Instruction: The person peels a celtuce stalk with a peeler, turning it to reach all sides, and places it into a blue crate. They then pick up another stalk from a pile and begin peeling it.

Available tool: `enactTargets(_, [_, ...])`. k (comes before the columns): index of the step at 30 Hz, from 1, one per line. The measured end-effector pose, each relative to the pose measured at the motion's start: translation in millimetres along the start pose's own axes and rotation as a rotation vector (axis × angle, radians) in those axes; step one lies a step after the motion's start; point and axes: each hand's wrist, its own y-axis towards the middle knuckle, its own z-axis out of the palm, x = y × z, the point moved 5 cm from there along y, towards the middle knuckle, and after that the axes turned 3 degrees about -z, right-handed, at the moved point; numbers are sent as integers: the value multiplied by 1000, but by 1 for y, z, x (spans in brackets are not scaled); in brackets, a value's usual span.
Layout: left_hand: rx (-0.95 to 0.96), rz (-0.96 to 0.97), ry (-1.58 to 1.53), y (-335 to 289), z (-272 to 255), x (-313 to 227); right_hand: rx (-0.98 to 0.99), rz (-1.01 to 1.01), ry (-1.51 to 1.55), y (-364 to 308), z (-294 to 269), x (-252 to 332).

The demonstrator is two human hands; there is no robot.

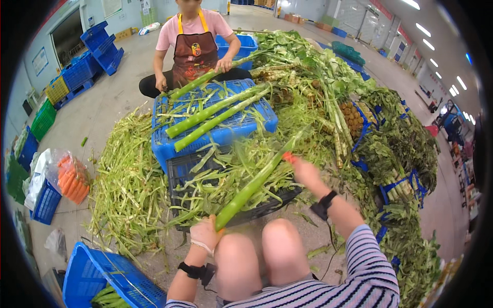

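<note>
My left hand (205,235) is wrapped round the thick near end of a peeled celtuce stem (247,191), just above my left knee. The stem slants away to the upper right over a heap of green peelings. Beside its thin far end, my right hand (307,173) is closed on a small red-orange tool (288,157), which looks like a peeler; its blade is blurred. A black crate (177,179) covered in peelings stands in front of my knees. Two peeled stems (215,118) lie across the upturned blue crate (162,146) beyond it.
Opposite me a seated person (197,46) in an apron holds another stem. Unpeeled celtuce (339,118) and leafy bundles (395,149) are piled on the right. Peelings (128,190) cover the floor at left. A blue basket (87,267) with green stems stands near left, bagged carrots (73,178) beyond.
</note>
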Motion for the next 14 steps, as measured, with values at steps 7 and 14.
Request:
enactTargets(7, [-23,39,115,-2,2,-4,96,-129,-99,-23,22,17])
enactTargets(14, [-42,47,111,2,2,-5,-124,-176,-52,-18,20,17])
